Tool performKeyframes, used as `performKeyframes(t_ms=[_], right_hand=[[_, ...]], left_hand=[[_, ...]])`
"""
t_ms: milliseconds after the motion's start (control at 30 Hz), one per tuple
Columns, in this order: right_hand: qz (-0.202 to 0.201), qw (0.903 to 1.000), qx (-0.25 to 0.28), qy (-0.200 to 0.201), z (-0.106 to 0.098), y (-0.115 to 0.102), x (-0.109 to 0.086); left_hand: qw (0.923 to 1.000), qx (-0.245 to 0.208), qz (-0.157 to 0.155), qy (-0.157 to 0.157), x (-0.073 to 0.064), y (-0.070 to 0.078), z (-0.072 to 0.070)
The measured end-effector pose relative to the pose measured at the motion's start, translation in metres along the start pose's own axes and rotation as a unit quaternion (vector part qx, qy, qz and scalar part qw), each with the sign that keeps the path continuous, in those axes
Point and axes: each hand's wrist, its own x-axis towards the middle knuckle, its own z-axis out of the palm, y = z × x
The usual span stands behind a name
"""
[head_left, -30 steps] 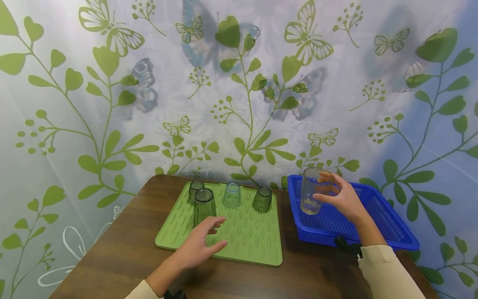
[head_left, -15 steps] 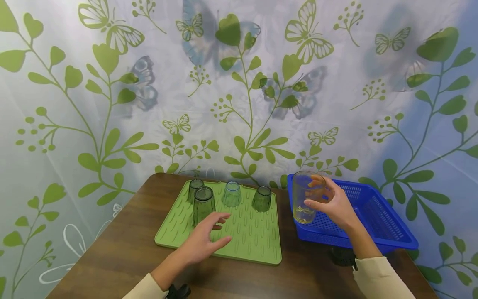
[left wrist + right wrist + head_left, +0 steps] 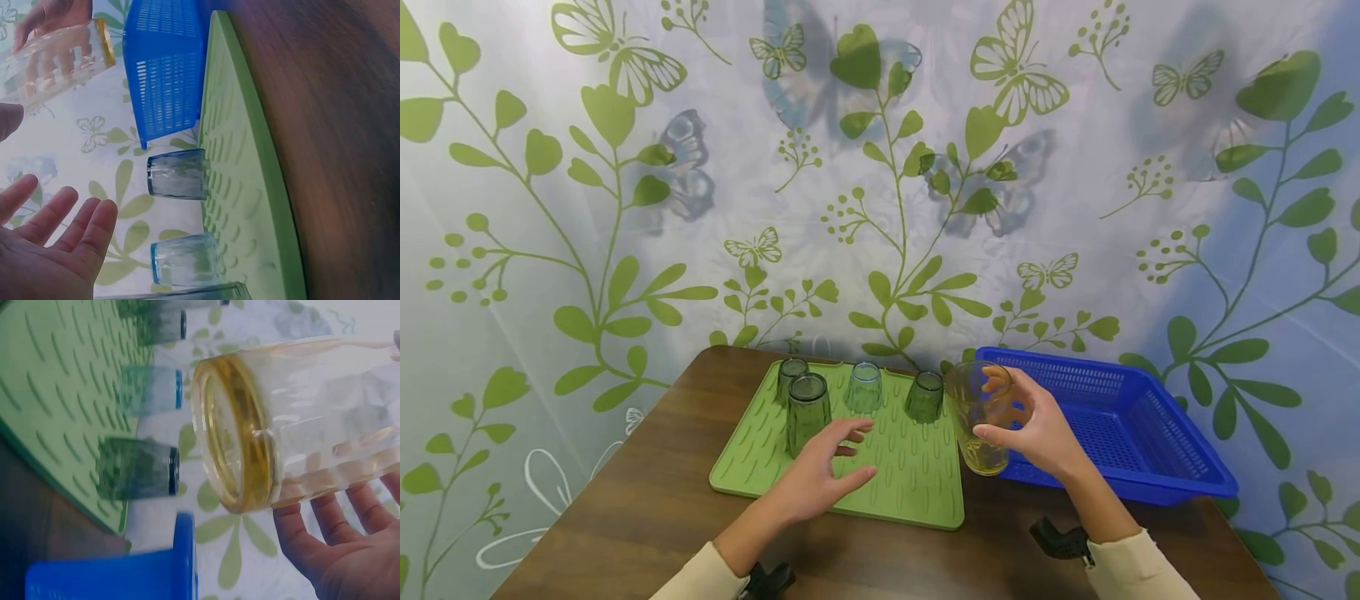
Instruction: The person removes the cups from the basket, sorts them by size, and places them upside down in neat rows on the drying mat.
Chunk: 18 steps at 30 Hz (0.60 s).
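A tall clear glass (image 3: 981,417) with a yellowish base is gripped by my right hand (image 3: 1037,425), raised between the mat and the basket. Its thick amber base (image 3: 240,434) faces the camera in the right wrist view. My left hand (image 3: 823,467) hovers over the front of the green drying mat (image 3: 895,492), fingers spread and holding nothing. Nearest to it stands a tall dark green glass (image 3: 808,417). Behind that sits a short dark glass (image 3: 790,379). A light blue glass (image 3: 864,390) and another short dark green glass (image 3: 924,398) stand along the mat's back.
A blue plastic basket (image 3: 1157,417) with perforated walls stands at the right on the brown wooden table (image 3: 647,467). A curtain (image 3: 850,208) printed with leaves and butterflies hangs close behind the table.
My right hand has carried the clear glass from over the basket leftward and nearer, to the mat's right edge. My left hand has shifted slightly right. The glasses on the mat stay put.
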Motion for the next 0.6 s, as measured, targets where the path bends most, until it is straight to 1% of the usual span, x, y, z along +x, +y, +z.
performKeyframes(t_ms=[100,167,400,600], right_hand=[[-0.001,0.9999,-0.015,-0.006,0.01,-0.004,-0.001],[-0.001,0.9996,-0.026,-0.009,0.015,-0.007,-0.003],[-0.006,0.9984,-0.046,-0.031,0.033,-0.014,-0.008],[-0.036,0.9965,-0.06,-0.045,0.047,-0.009,-0.011]], left_hand=[[0.9999,-0.007,0.008,0.0,0.004,0.002,0.002],[0.9997,-0.022,0.005,-0.003,0.006,0.005,0.003],[0.9957,-0.09,-0.018,-0.014,0.012,0.015,0.006],[0.9909,-0.124,-0.048,-0.023,0.015,0.022,0.007]])
